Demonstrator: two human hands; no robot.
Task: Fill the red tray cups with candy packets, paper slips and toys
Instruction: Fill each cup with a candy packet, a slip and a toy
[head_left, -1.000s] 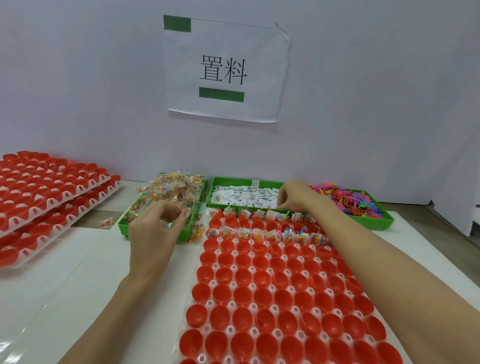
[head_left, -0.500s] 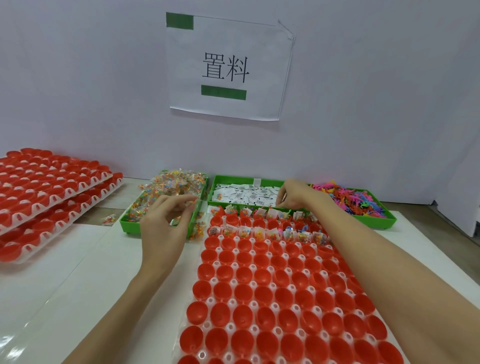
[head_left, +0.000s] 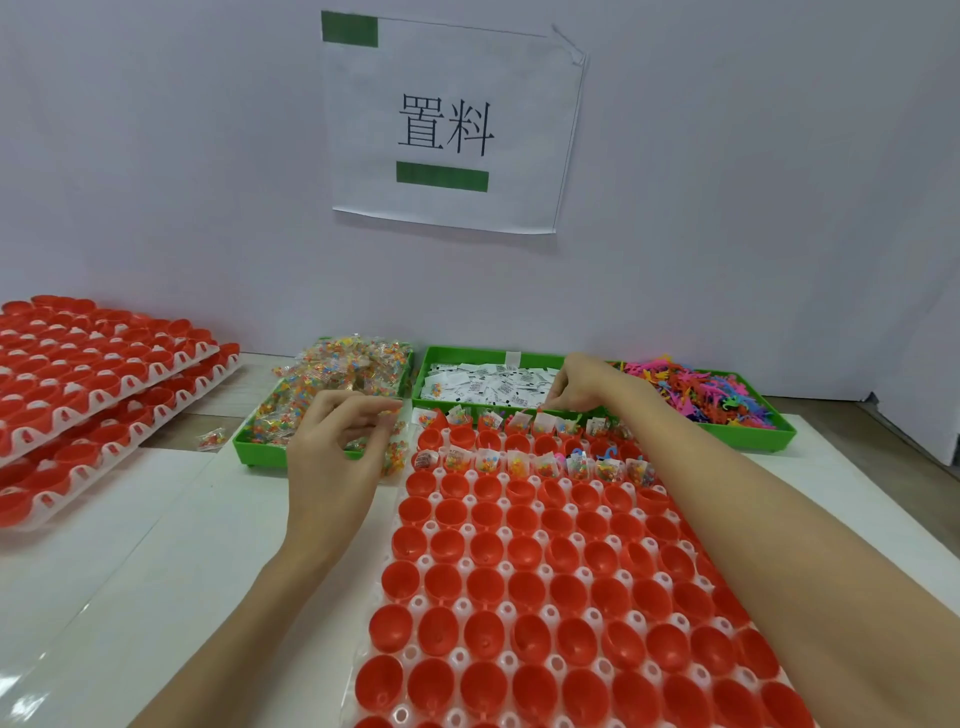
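Three green bins along the wall: candy packets (head_left: 332, 384) left, paper slips (head_left: 483, 382) middle, bright toys (head_left: 696, 389) right. Stacked red trays (head_left: 88, 384) at far left of the desk (head_left: 156, 545). Red tray cups (head_left: 545, 582) in front, far rows partly filled. Left hand (head_left: 332, 452) raised beside the candy bin, fingers (head_left: 374, 410) curled, pinching a packet. Right hand (head_left: 582, 384) reaching over the tray's far row, fingers pinching a slip.

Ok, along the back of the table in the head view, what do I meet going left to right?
Stacked red trays → stray candy packet → green bin of candy packets → green bin of paper slips → green bin of coloured toys.
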